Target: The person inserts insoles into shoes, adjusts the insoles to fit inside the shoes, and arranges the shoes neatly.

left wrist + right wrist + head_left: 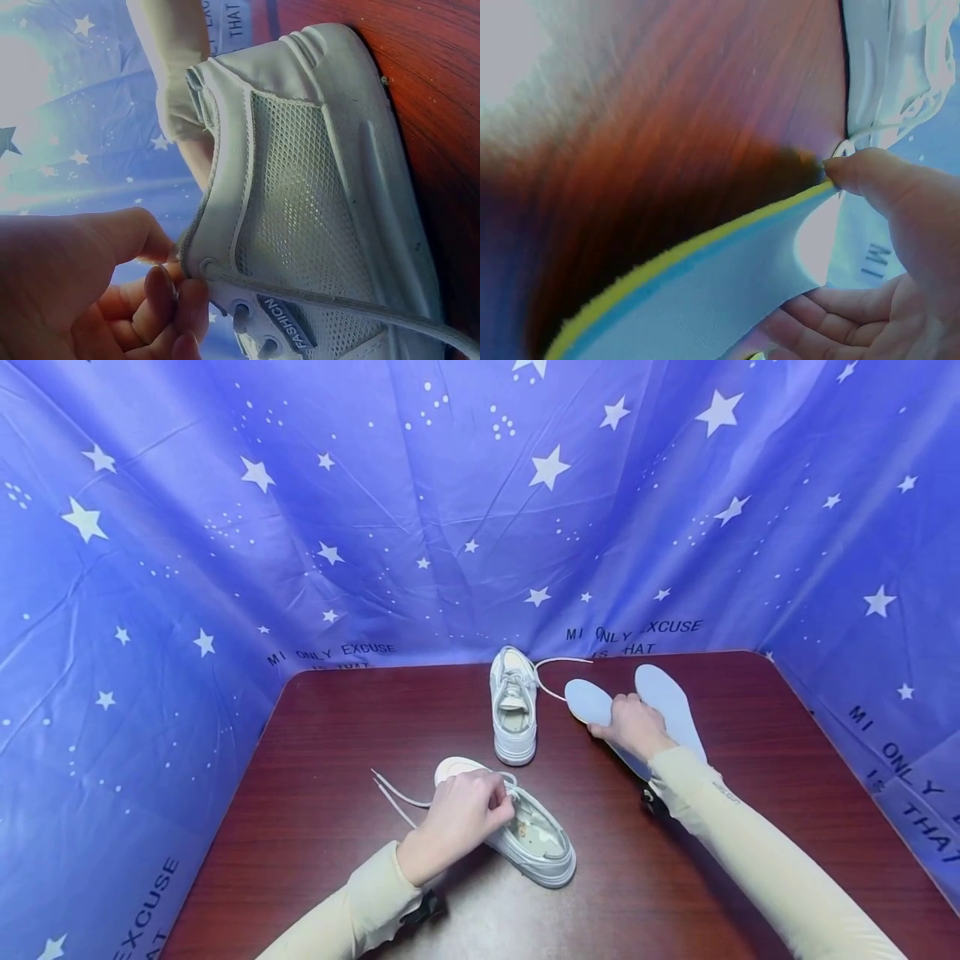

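Note:
My left hand (465, 810) pinches the nearer white sneaker (551, 862) around the tongue and top of the lacing. In the left wrist view, thumb and fingertips meet at the shoe's collar beside the top eyelet, and a lace (330, 300) runs over the mesh side. Part of the toe is hidden by the hand. To the right, my right hand (637, 725) grips one pale insole (587, 700) across its width, thumb on one edge and fingers on the other. Its yellow and blue layered edge shows in the right wrist view.
A second insole (671, 693) lies just right of the gripped one. Behind the nearer shoe stands another white sneaker (516, 745), its lace (555, 662) trailing right. Loose laces (397, 797) spread left of the nearer shoe. A starry blue curtain (450, 527) encloses the brown table (337, 735).

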A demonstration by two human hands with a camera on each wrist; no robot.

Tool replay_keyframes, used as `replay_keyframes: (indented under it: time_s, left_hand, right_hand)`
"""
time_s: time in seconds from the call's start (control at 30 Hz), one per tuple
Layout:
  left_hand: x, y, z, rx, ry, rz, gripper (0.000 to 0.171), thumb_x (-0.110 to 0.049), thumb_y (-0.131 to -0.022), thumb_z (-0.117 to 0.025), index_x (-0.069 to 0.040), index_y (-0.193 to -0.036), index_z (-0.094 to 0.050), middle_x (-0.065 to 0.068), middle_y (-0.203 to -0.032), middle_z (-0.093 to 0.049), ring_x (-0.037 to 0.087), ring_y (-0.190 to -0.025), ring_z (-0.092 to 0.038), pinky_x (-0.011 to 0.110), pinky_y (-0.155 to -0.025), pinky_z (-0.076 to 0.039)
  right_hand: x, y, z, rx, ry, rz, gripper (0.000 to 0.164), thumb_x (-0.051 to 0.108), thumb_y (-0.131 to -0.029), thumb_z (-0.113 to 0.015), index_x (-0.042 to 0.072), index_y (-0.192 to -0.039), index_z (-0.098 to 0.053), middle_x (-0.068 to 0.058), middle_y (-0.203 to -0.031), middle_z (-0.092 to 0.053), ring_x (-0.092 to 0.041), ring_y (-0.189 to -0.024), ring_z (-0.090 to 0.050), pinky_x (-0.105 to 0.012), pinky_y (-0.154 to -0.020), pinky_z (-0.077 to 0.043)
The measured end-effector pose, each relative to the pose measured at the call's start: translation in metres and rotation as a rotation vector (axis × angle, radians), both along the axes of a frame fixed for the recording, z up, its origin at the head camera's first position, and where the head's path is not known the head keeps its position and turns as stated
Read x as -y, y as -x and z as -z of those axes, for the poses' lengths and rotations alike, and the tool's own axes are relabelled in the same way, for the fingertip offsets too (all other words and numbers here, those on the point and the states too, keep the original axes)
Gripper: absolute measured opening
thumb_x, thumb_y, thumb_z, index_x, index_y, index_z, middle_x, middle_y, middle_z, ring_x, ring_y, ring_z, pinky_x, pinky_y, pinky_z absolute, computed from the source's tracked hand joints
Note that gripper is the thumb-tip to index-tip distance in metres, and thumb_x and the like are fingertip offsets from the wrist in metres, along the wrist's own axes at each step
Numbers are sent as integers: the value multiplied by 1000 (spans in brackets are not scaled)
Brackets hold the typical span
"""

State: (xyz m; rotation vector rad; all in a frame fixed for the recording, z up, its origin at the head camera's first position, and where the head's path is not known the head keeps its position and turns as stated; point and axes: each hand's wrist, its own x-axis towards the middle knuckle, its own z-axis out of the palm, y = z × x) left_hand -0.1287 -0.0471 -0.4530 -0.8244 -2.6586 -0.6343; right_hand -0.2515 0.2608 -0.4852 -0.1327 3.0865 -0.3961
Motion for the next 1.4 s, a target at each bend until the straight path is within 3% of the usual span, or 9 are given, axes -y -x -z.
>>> replay_keyframes:
  time_s: [0.37,0.67,1.03,1.2,1.4]
  left_hand:
    - [1,-1,-2,-24,27,-13,20,-21,-78,-74,-25,-65,-59,-13,-64,-55,9,-58,-57,26,-46,-37]
    - [3,-2,0,-13,34,-20,20,-23,-79,-75,-25,-66,-59,-13,-63,-55,8,-58,-57,24,-46,-34]
    - [5,-1,-1,-18,29,-4,21,-19,-78,-75,-23,-65,-60,-10,-64,-56,11,-58,-58,26,-46,-35]
    - [5,0,-2,-9,35,0,21,-20,-80,-76,-22,-66,-60,-10,-65,-57,12,-59,-59,27,-46,-37]
    - [6,0,-2,-2,30,0,20,-20,-80,-76,-23,-67,-61,-10,-65,-57,12,-59,-59,27,-46,-37]
  right_hand:
    - [10,-26,-11,-107,22,-57,58,40,-84,-76,-14,-96,-58,-26,-88,-59,-46,-74,-64,-61,-73,-55]
    - [26,-53,-24,-71,73,-80,52,40,-83,-77,-6,-93,-54,-22,-78,-63,-41,-64,-62,-57,-65,-54]
    - [36,-80,-41,-159,32,-204,45,39,-84,-78,1,-84,-54,-8,-66,-55,-30,-59,-61,-51,-59,-50]
    - [38,-91,-52,-101,69,-235,42,39,-85,-80,5,-82,-56,0,-62,-49,-21,-55,-53,-42,-55,-45]
    - [38,-103,-61,-36,73,-289,37,38,-84,-83,8,-84,-60,5,-65,-52,-15,-57,-51,-36,-54,-43]
